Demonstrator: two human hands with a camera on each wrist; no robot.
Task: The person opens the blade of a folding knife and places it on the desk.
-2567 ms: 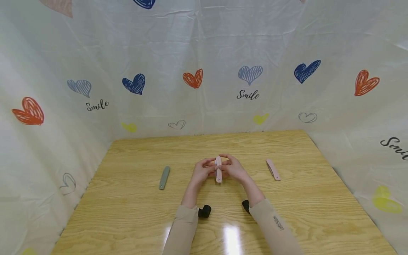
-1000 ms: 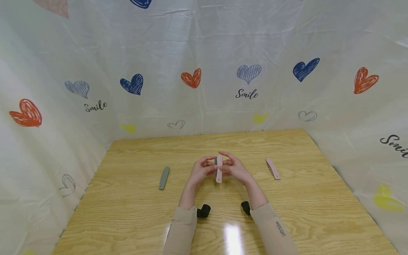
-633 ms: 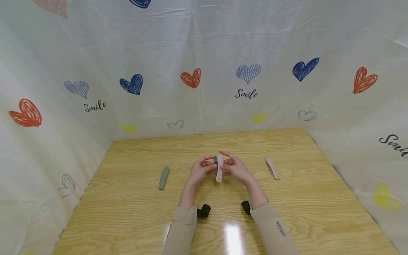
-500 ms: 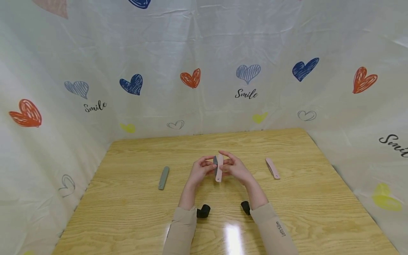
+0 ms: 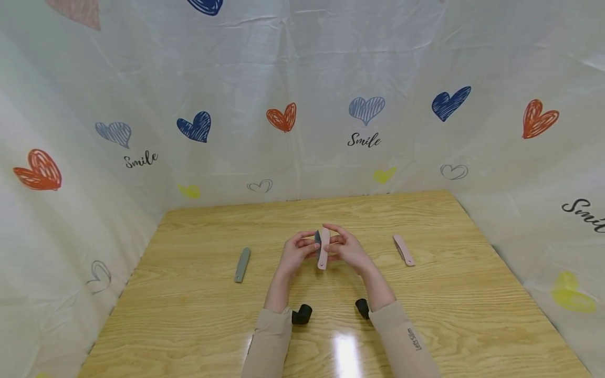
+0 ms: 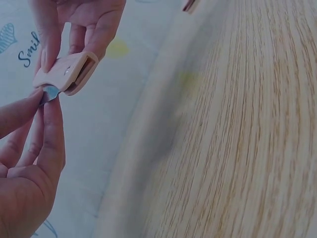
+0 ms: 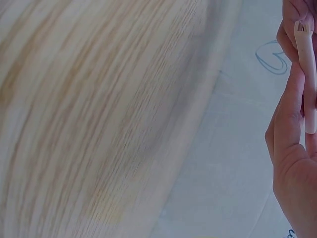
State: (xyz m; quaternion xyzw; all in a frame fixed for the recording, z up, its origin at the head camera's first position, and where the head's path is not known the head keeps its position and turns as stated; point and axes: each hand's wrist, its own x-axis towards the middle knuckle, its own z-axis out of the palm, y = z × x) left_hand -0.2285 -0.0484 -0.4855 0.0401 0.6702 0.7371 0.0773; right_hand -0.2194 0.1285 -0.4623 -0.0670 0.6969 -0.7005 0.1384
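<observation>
Above the middle of the table, both hands hold one pink folding knife [image 5: 324,254], its handle nearly upright in the head view. My right hand [image 5: 351,249] grips the handle from the right. From the left, my left hand [image 5: 296,253] pinches the grey metal blade [image 5: 318,242], which stands partly out of the handle. In the left wrist view the thumb and finger of the left hand [image 6: 32,173] pinch the shiny blade [image 6: 49,93] beside the slotted pink handle [image 6: 62,72]. The right wrist view has the right hand [image 7: 297,168] along the handle [image 7: 308,64].
A green folded knife [image 5: 242,265] lies on the wooden table [image 5: 198,325] to the left. Another pink folded knife [image 5: 404,250] lies to the right. Black wrist devices, the left one [image 5: 302,314] and the right one [image 5: 362,308], sit under the forearms. A heart-print curtain [image 5: 227,157] surrounds the table.
The blade has swung further out to the left of the handle, so more grey metal shows. The handle's top leans slightly right. Both hands keep their hold; the knives on the table stay put.
</observation>
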